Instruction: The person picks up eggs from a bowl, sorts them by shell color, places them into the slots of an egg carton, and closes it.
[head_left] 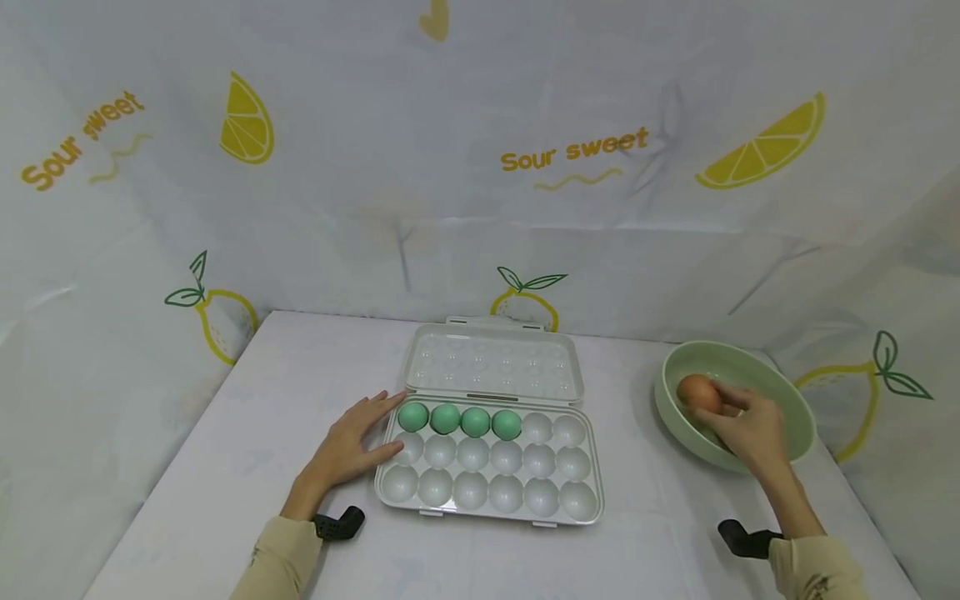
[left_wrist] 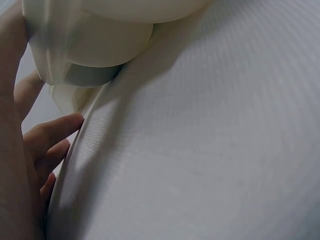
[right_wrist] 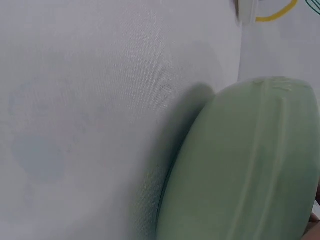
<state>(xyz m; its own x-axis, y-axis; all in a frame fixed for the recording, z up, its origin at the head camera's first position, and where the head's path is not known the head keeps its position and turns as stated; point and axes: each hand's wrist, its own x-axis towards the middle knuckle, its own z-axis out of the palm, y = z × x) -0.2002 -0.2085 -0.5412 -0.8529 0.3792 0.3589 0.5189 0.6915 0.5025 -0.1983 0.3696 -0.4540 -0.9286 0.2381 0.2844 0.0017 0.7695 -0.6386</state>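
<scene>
An egg tray point(head_left: 487, 504) lies with its lid point(head_left: 495, 367) folded back. Green eggs point(head_left: 476, 422) fill the left part of its back row. My left hand point(head_left: 348, 446) rests against the tray's left end, thumb over the edge and fingers extended along the side; the left wrist view shows the fingers point(left_wrist: 52, 132) beside the tray's underside. On the right, my right hand point(head_left: 753, 429) reaches into a light green bowl point(head_left: 795, 408) and pinches an orange-brown egg point(head_left: 699, 392) between thumb and fingers. From the right wrist, the bowl's outer wall point(right_wrist: 240, 170) hides most of that hand.
A white cloth point(head_left: 637, 533) covers the table. Behind it hangs a lemon-print sheet point(head_left: 337, 167), close to the lid and the bowl. The bowl stands near the table's right edge, with bare cloth between it and the tray.
</scene>
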